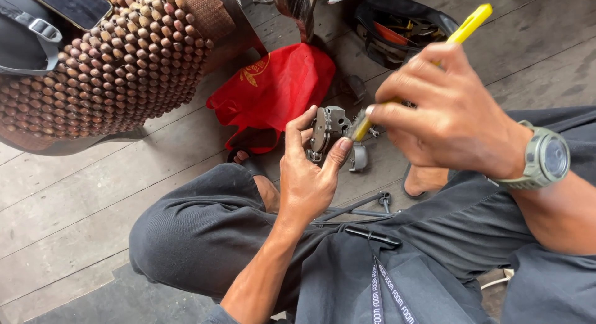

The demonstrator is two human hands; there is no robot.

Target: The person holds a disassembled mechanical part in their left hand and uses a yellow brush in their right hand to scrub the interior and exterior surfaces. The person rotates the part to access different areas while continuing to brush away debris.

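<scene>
The left hand (305, 175) grips a grey metal part (330, 133) above the knees, fingers closed around it. The right hand (448, 116) clasps a yellow-handled brush (462, 31), bristles touching the part; a red bag (273, 88) lies behind.

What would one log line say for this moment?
left hand: grips grey metal part | right hand: holds yellow-handled brush, bristles on part | behind: red bag

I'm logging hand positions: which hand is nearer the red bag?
Left. The left hand sits just below the red bag; the right hand is farther off to its right.
</scene>
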